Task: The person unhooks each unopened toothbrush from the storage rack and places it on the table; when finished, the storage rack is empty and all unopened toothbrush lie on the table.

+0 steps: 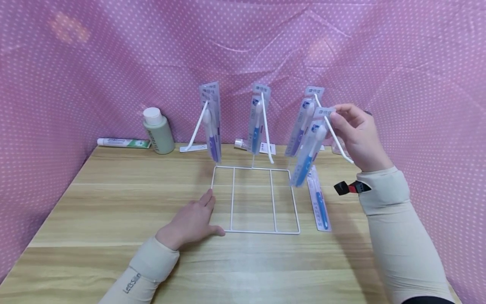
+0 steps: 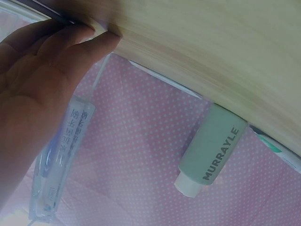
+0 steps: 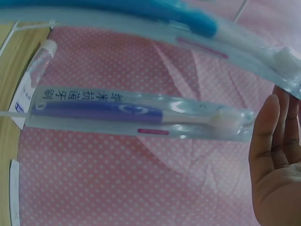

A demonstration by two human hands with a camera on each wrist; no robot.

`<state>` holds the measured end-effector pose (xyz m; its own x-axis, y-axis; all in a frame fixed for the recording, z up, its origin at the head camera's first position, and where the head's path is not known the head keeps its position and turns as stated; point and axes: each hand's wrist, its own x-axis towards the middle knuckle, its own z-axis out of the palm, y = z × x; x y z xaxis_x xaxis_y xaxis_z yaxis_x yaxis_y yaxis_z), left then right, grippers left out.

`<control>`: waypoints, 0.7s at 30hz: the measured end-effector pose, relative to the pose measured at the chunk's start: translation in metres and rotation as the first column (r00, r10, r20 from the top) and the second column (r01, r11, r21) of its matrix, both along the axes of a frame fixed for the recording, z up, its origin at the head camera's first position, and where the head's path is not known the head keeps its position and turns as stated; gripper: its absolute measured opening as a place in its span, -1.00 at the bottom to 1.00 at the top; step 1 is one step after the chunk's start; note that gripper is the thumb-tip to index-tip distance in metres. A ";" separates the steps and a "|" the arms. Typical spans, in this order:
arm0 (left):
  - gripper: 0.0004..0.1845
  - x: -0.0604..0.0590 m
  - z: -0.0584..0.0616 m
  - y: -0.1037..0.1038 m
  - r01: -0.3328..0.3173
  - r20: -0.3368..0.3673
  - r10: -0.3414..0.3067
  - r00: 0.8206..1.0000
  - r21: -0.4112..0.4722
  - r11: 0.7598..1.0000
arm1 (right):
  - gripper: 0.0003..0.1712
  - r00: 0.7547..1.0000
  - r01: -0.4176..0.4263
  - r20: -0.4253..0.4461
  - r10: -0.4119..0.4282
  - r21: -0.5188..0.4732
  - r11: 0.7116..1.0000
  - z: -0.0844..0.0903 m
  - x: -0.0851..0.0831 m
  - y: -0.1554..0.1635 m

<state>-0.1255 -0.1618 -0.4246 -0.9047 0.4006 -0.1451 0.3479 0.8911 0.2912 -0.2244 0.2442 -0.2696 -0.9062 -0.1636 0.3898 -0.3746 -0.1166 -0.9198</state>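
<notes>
My right hand (image 1: 357,133) pinches blue toothbrush pack (image 1: 309,154) by its top, at right prong (image 1: 334,136); left hand (image 1: 191,223), fingers fairly straight, touches base of white wire rack (image 1: 262,232); purple toothbrush pack (image 1: 300,131) just behind; second blue pack (image 1: 320,202) on table (image 1: 247,270), right of rack; MURRAYLE bottle (image 1: 162,133) back left

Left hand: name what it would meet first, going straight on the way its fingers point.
The left hand would probably first meet the white rectangular wire base's left bar; depth is unclear, and it may be touching it now.
</notes>
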 end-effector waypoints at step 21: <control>0.16 0.001 0.002 0.000 0.002 0.011 -0.002 1.000 0.013 1.000 | -0.66 0.971 -0.107 -0.215 0.101 -0.015 0.994 -0.010 0.089 0.006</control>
